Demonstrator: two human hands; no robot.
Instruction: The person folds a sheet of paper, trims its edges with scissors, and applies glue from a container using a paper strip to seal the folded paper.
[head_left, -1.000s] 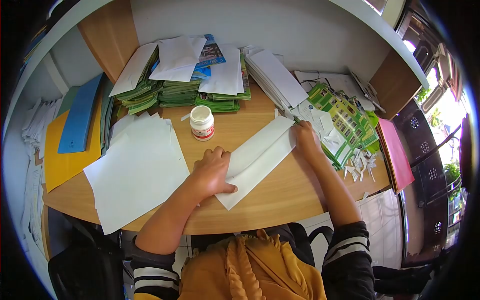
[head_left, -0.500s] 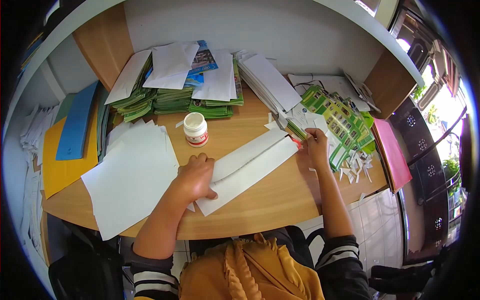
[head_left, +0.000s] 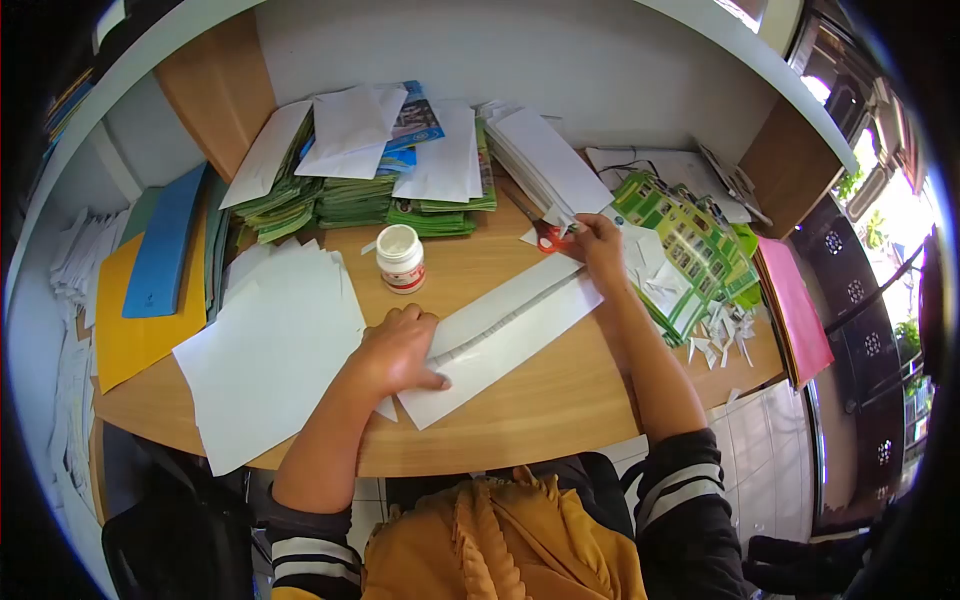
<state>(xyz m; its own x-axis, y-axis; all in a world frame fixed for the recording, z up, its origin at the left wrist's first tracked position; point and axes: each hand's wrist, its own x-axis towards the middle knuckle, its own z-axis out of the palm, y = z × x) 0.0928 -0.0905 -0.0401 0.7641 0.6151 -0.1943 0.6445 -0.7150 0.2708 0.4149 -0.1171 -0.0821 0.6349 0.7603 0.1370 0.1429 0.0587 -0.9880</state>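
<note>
A long folded white paper (head_left: 520,335) lies slantwise on the desk, with a dark line along its fold. My left hand (head_left: 398,350) holds its lower left end, thumb on top and fingers curled at the upper edge. Beyond the paper's upper right end, my right hand (head_left: 598,245) has its fingers pinched beside a small white scrap; what they grip is too small to tell. Red-handled scissors (head_left: 547,238) lie just left of those fingertips, blades pointing away. An uncapped white jar (head_left: 401,262) with a red-marked label stands behind my left hand.
White sheets (head_left: 270,350) spread at the left, near a blue folder (head_left: 165,245). Green booklet stacks (head_left: 355,200) and white envelopes (head_left: 550,160) are at the back. Green printed sheets (head_left: 690,235), paper scraps (head_left: 722,335) and a pink folder (head_left: 795,310) occupy the right.
My right hand has moved away from the folded paper's end, up beside the scissors. The red handles have shifted from that end to the desk behind it. My left hand stays on the paper.
</note>
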